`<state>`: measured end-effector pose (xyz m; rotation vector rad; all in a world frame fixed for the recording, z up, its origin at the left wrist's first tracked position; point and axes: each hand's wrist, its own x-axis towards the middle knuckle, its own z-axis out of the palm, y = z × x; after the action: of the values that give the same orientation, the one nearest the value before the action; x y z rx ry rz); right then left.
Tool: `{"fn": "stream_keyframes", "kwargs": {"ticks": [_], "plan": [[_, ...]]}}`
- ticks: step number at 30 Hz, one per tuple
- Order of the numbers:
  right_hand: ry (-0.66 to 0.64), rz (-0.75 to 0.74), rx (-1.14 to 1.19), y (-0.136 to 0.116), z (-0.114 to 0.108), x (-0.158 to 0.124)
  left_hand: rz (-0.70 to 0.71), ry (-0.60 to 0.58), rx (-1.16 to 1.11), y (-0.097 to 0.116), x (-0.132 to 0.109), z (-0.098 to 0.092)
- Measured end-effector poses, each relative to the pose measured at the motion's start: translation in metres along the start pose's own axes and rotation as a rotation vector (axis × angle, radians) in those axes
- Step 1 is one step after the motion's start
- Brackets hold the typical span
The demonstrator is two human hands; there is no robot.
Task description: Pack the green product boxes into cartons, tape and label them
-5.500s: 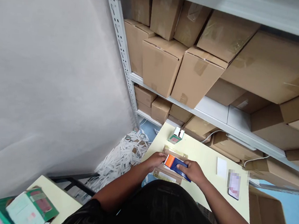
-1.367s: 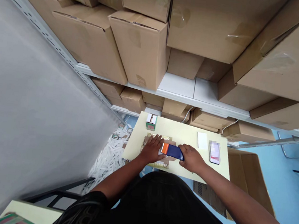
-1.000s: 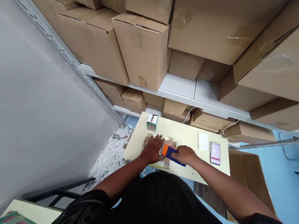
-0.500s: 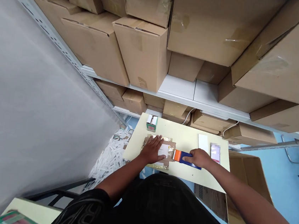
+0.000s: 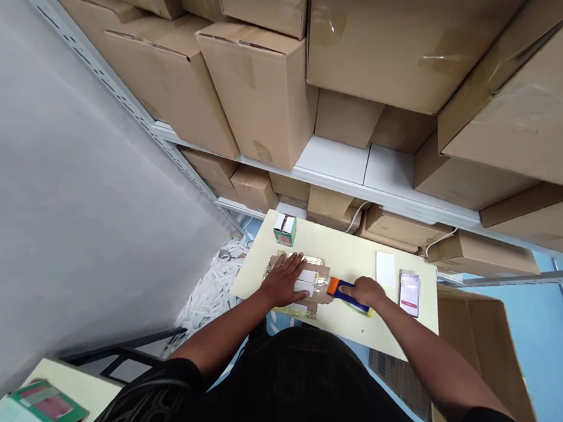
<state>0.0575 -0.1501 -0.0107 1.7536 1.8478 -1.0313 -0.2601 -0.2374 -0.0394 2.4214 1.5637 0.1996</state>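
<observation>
Flat piece of brown cardboard (image 5: 323, 297) lies on the pale yellow desk (image 5: 351, 259), towards its left end and near to the person's body; from where I stand, the left hand (image 5: 283, 281) presses flat upon it, fingers slightly spread, so this grip has hold of nothing; the right hand (image 5: 368, 292) is curled around a blue hand tool with an orange head (image 5: 350, 299), and its grip is well closed on the handle. The orange head is at the right edge of the cardboard; I cannot tell if they touch.

As to progress, I would judge the work partly done: shiny clear tape (image 5: 323, 281) lies to the right of a white paper label (image 5: 306, 281), and more shows along the far and near margins; whether the tape is separate from the tool is too small to see, and the left part is mostly covered by the hand, so what is left there I cannot say. Beyond, a small green and white carton (image 5: 285, 230) stands upright, untouched; a blank white card (image 5: 385, 269) and a phone (image 5: 408, 298) lie past the right hand.
</observation>
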Motion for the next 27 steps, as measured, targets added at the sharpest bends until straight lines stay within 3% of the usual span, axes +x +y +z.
{"fn": "stream_keyframes", "kwargs": {"ticks": [2,5,9,11,13,15,18,20,23,25,27], "plan": [[-0.062,0.105,0.168,-0.006,0.019,0.011,0.001,-0.007,-0.001,-0.001,0.0,0.001],[-0.09,0.212,0.301,0.009,0.046,0.008,0.007,0.005,-0.012,-0.003,-0.001,0.0],[0.045,0.212,0.439,0.033,0.072,-0.014,0.054,0.108,-0.059,-0.003,-0.009,-0.008],[0.182,0.19,0.373,0.03,0.077,-0.02,-0.077,0.235,-0.095,-0.005,-0.017,-0.01],[0.331,0.136,0.182,0.018,0.077,-0.019,-0.339,0.381,-0.142,-0.013,-0.026,-0.009],[0.427,0.072,-0.007,0.003,0.074,-0.014,-0.582,0.429,-0.214,-0.025,-0.035,-0.008],[0.425,0.023,-0.132,-0.012,0.07,-0.006,-0.735,0.21,-0.385,-0.046,-0.046,-0.006],[0.451,0.038,-0.123,-0.017,0.071,-0.006,-0.719,0.026,-0.507,-0.057,-0.054,-0.006],[0.561,0.055,0.039,-0.025,0.082,-0.018,-0.644,-0.049,-0.609,-0.063,-0.064,-0.003],[0.465,0.065,0.326,-0.037,0.096,-0.029,-0.613,-0.038,-0.631,-0.063,-0.071,0.002],[0.242,0.088,0.693,-0.056,0.111,-0.04,-0.582,-0.057,-0.651,-0.062,-0.079,0.006]]}}
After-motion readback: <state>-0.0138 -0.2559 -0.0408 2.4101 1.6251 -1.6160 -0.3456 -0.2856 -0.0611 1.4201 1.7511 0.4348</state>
